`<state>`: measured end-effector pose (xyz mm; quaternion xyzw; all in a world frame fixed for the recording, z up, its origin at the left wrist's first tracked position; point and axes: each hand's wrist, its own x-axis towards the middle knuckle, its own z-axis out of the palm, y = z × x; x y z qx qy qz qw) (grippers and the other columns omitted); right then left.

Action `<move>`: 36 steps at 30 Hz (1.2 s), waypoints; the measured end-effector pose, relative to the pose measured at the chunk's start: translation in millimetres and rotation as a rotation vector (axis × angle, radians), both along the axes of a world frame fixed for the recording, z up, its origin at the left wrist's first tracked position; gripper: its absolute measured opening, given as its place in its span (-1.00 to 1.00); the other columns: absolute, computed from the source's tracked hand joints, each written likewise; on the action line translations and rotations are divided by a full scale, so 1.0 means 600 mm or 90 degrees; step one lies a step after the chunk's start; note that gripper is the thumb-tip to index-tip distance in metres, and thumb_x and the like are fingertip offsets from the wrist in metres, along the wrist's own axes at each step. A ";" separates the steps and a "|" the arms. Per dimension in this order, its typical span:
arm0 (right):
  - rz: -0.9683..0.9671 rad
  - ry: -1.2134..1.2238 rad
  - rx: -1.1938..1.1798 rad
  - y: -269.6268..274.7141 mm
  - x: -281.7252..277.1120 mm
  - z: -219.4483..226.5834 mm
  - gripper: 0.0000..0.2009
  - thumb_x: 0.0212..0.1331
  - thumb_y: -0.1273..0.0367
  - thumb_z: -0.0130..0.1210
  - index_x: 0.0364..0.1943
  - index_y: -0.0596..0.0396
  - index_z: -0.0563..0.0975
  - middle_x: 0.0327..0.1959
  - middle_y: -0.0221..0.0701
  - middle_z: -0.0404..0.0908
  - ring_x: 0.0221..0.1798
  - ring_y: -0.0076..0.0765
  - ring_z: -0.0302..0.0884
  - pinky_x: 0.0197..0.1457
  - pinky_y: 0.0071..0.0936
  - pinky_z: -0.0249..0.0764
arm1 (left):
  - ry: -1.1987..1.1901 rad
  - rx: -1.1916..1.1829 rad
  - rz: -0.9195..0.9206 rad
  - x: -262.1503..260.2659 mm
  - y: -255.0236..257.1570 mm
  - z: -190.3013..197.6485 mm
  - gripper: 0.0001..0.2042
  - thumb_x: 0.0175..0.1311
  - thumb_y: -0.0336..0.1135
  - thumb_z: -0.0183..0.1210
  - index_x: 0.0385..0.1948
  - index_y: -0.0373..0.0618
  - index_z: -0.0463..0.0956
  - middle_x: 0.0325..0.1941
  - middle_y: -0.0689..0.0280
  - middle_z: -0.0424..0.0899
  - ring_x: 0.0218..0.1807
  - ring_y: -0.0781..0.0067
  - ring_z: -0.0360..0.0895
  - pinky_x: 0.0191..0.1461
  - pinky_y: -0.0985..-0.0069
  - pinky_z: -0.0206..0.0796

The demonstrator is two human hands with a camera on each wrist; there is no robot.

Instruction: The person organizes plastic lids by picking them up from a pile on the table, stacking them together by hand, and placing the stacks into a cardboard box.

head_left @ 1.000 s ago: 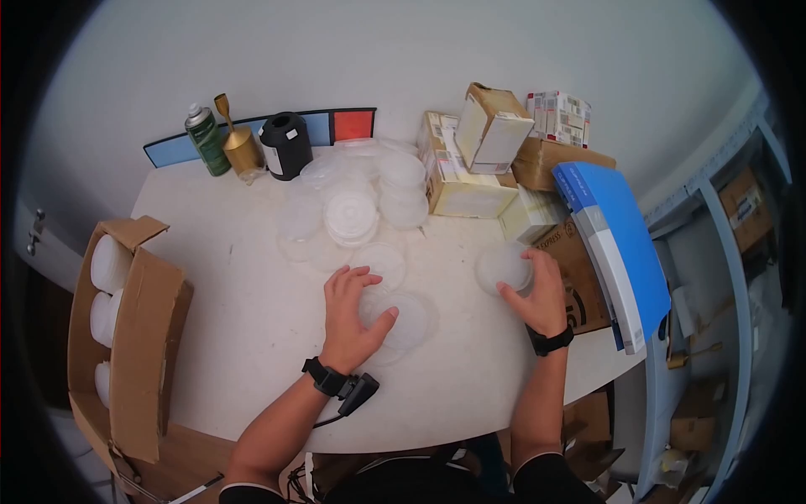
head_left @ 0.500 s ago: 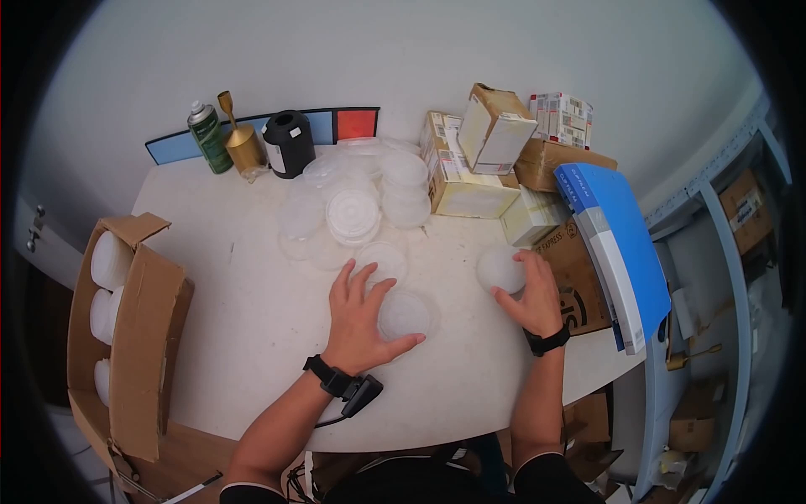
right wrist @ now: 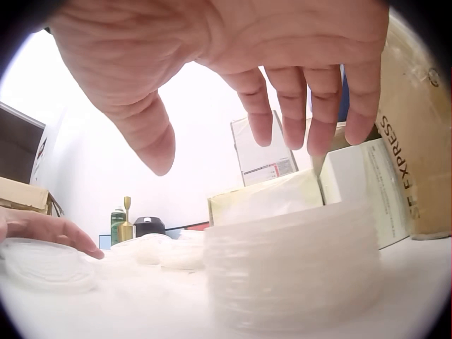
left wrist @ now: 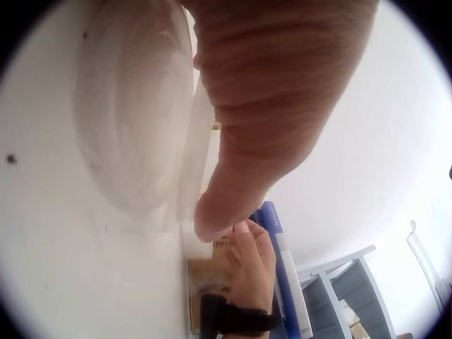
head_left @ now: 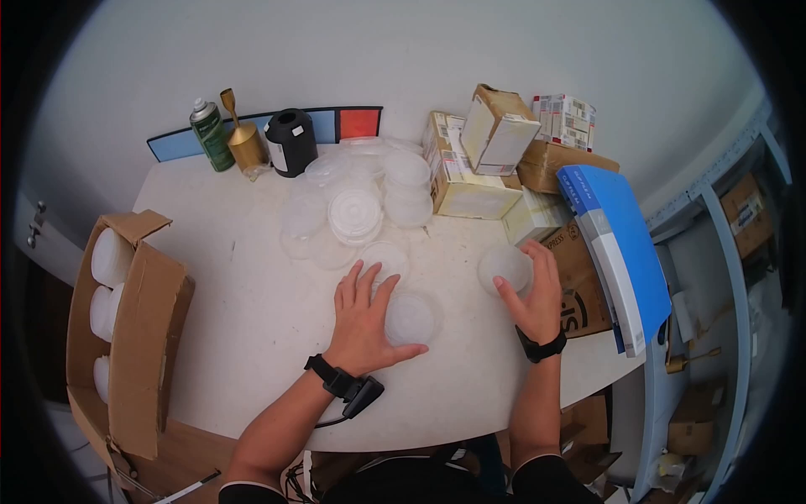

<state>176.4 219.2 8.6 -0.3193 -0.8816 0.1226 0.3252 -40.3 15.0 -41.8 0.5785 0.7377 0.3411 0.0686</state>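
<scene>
A frosted plastic lid [head_left: 411,317] lies on the white table, seen edge-on in the left wrist view. My left hand [head_left: 363,329] is beside it, thumb stretched out along its near side and fingers spread over its left edge. To the right stands a stack of round translucent lids [right wrist: 293,268], several layers high. My right hand [head_left: 539,294] hovers at the stack's right side; in the right wrist view its thumb and fingers are apart above the top lid, holding nothing. Many more loose lids [head_left: 351,217] lie heaped behind my left hand.
A cardboard carton [head_left: 151,353] of white round containers [head_left: 109,260] stands at the left. Boxes [head_left: 478,193] and a blue file folder [head_left: 621,244] line the right side. Along the back are a spray can [head_left: 211,134], a brass holder [head_left: 245,147] and a black canister [head_left: 290,143].
My left hand has shifted slightly right and nearer, its thumb spreading away from its fingers beside the lid. My right hand has drawn slightly off the stack, which stays in place.
</scene>
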 end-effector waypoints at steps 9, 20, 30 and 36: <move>0.205 -0.008 0.006 -0.062 -0.049 0.006 -0.54 0.05 0.37 0.41 0.06 0.21 0.55 0.09 -0.13 0.63 0.07 0.02 0.62 0.09 -0.24 0.58 | 0.050 -0.045 -0.040 0.007 0.003 0.006 -0.06 -0.22 0.10 0.56 0.27 -0.18 0.37 0.47 -0.07 0.21 0.59 -0.31 -0.09 0.56 -0.23 -0.21; 0.285 0.048 -0.035 -0.108 -0.078 -0.010 -0.46 -0.03 0.46 0.40 0.13 0.18 0.54 0.10 -0.15 0.63 0.06 0.01 0.63 0.06 -0.26 0.60 | -0.247 0.174 -0.141 -0.020 -0.004 0.001 -0.23 -0.08 -0.04 0.45 0.21 -0.29 0.45 0.12 0.00 0.56 0.14 0.01 0.49 0.25 0.21 0.32; 0.334 0.059 -0.003 -0.111 -0.080 -0.022 -0.70 -0.16 0.59 0.32 -0.27 0.12 0.55 -0.18 -0.33 0.69 -0.17 -0.11 0.62 -0.16 -0.31 0.55 | -0.362 0.249 -0.080 -0.003 0.002 -0.004 -0.67 0.23 -0.34 0.33 0.00 -0.24 0.57 -0.11 0.12 0.67 -0.09 0.20 0.61 0.06 0.38 0.42; 0.341 0.063 -0.025 -0.112 -0.082 -0.021 -0.71 -0.23 0.59 0.31 -0.40 0.08 0.45 -0.24 -0.35 0.67 -0.23 -0.13 0.59 -0.21 -0.32 0.52 | -0.401 0.276 0.013 -0.002 0.002 -0.004 -0.88 0.36 -0.41 0.21 -0.25 -0.28 0.54 -0.30 0.20 0.66 -0.22 0.35 0.58 -0.02 0.46 0.40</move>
